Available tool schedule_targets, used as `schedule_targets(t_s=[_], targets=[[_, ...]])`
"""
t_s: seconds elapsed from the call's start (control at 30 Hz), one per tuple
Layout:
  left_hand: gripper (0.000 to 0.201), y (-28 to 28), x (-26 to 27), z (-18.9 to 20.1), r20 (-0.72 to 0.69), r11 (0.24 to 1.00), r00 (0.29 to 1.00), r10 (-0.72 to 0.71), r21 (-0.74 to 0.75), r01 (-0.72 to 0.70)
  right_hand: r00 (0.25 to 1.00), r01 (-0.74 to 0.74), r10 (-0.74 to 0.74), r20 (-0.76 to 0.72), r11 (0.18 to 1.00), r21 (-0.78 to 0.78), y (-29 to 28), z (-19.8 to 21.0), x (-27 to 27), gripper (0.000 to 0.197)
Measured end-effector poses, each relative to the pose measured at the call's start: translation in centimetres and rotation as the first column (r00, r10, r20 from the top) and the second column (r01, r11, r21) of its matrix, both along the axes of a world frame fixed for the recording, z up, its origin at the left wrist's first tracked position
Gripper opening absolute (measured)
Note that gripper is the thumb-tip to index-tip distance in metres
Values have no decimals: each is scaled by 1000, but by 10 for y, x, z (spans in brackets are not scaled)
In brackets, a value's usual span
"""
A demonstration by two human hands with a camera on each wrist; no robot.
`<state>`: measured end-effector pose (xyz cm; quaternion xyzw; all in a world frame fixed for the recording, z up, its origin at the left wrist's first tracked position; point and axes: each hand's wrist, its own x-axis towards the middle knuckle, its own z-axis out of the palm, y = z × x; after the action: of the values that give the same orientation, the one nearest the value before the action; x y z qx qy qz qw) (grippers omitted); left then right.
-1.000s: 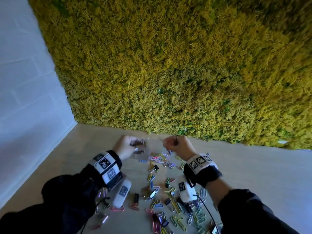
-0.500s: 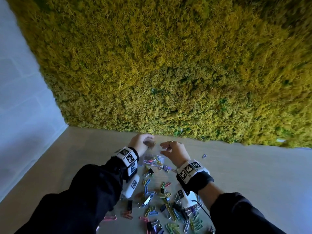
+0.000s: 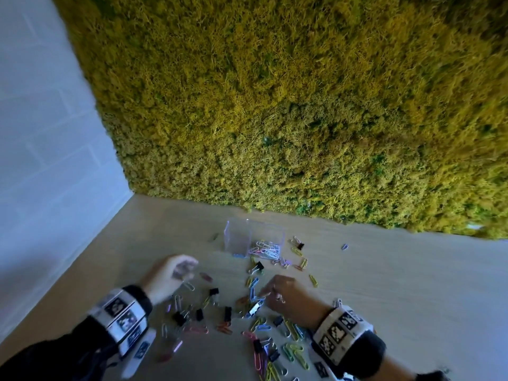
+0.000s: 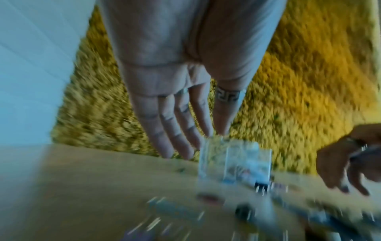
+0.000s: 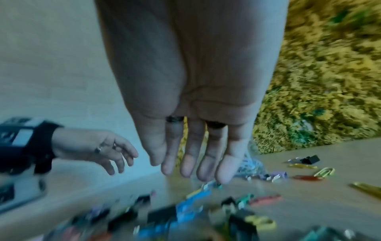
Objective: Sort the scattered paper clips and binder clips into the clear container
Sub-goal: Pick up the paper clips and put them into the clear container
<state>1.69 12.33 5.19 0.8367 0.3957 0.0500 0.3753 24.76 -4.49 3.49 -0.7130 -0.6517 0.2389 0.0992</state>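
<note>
Both the left hand (image 3: 167, 279) and right hand (image 3: 286, 296) hang empty with fingers extended, below the clear container (image 3: 253, 240) at frame centre.

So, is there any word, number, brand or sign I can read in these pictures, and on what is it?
No readable text.
Left wrist band: black-and-white square codes, no letters.
Right wrist band: the same kind of codes.
Ring on the left hand: a key-shaped pattern, not words.
Clear container: no label visible.
</note>
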Motion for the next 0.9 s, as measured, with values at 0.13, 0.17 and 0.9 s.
schedule_targets(t_s=[0.13,0.17,0.9], targets=[[43,-18,-37,-22,-306,998,950,-62,-6,63,990,-136,136,37,991,8,4,-22,-35,48],[51,-22,-41,-27,-346,996,934,-85,-15,85,980,-181,179,91,983,14,8,-26,-45,50],[42,2,-36,-42,-303,969,930,-209,66,239,958,-165,189,218,979,-123,100,-43,-105,31]])
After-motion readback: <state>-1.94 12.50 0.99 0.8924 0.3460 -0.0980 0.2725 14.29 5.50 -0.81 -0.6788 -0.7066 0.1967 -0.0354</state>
